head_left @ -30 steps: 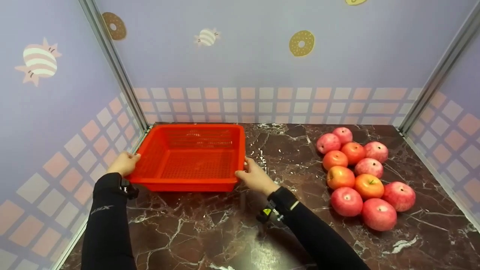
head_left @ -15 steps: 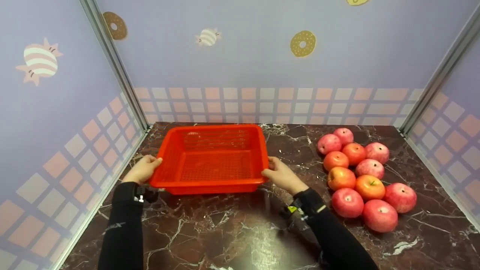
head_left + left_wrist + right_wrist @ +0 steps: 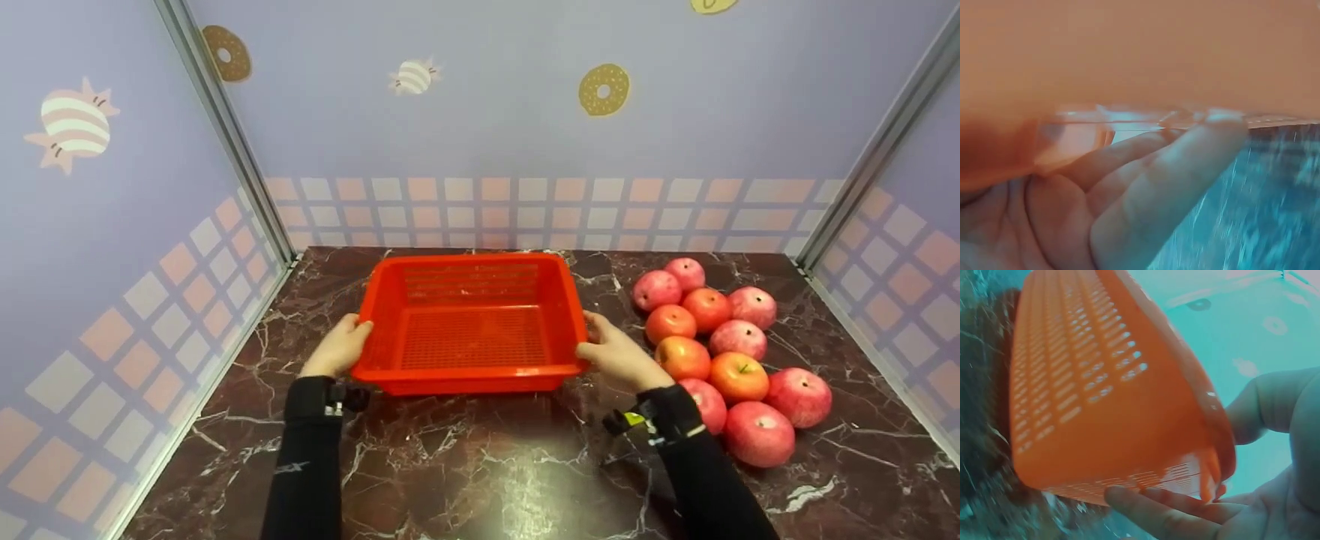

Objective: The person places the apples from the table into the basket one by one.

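Observation:
A red plastic basket [image 3: 472, 373] with slotted walls and a perforated floor is held between both hands, nothing inside it. My left hand [image 3: 337, 346] grips its left rim, thumb on top; in the left wrist view that hand's fingers [image 3: 1168, 185] reach beneath the rim. On the opposite side my right hand [image 3: 619, 352] pinches the right rim. The right wrist view shows the thumb over the rim and fingers [image 3: 1157, 512] spread under the basket's wall [image 3: 1145, 422]. Near the right wrist lies a group of apples [image 3: 739, 375], one partly hidden by the sleeve.
The dark marbled tabletop [image 3: 465, 465] runs back to a patterned rear wall [image 3: 495, 135]. Side panels stand left and right, with metal posts [image 3: 232, 142] at the corners. Red and orange-yellow apples cover part of the table's right side.
Both hands have carried the basket steadily rightward from the left wall toward the middle, and slightly nearer. The apples stay where they were; the right forearm now overlaps one.

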`<state>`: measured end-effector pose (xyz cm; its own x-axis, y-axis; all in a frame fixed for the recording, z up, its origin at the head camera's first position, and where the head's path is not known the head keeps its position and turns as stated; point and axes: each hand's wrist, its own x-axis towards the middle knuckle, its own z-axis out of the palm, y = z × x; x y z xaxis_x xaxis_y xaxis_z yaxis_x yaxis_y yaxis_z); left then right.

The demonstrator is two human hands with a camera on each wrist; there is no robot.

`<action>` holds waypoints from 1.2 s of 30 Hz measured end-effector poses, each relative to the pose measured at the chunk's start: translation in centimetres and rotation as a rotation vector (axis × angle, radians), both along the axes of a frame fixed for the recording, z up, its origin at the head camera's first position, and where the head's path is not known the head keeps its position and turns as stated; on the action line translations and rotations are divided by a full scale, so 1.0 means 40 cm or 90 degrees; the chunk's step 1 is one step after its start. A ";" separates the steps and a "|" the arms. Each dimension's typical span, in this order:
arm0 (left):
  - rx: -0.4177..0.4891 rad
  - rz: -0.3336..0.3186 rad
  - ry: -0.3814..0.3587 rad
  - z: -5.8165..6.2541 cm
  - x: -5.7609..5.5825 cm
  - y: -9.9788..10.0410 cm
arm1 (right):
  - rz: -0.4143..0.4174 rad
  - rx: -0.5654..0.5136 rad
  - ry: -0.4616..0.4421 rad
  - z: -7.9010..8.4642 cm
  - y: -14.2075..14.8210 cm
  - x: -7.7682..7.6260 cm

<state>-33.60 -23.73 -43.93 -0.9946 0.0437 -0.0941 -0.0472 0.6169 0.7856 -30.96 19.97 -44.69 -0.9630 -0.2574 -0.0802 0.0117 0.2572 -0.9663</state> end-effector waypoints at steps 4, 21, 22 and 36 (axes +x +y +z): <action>0.005 -0.007 0.012 -0.008 -0.007 0.052 | -0.010 0.053 0.019 0.009 0.047 0.006; 0.000 -0.064 0.028 -0.013 -0.001 0.192 | -0.025 0.237 0.013 0.056 0.191 0.033; 0.004 -0.064 0.027 -0.012 0.002 0.195 | -0.018 0.230 0.010 0.057 0.198 0.032; 0.047 -0.098 -0.009 0.000 0.027 0.210 | -0.011 0.366 0.045 0.072 0.230 0.047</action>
<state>-32.54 -15.33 -43.92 -0.9743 0.2024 -0.0987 0.0320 0.5582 0.8291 -29.09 29.17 -41.81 -0.9749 -0.1753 -0.1374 -0.0390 0.7417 -0.6696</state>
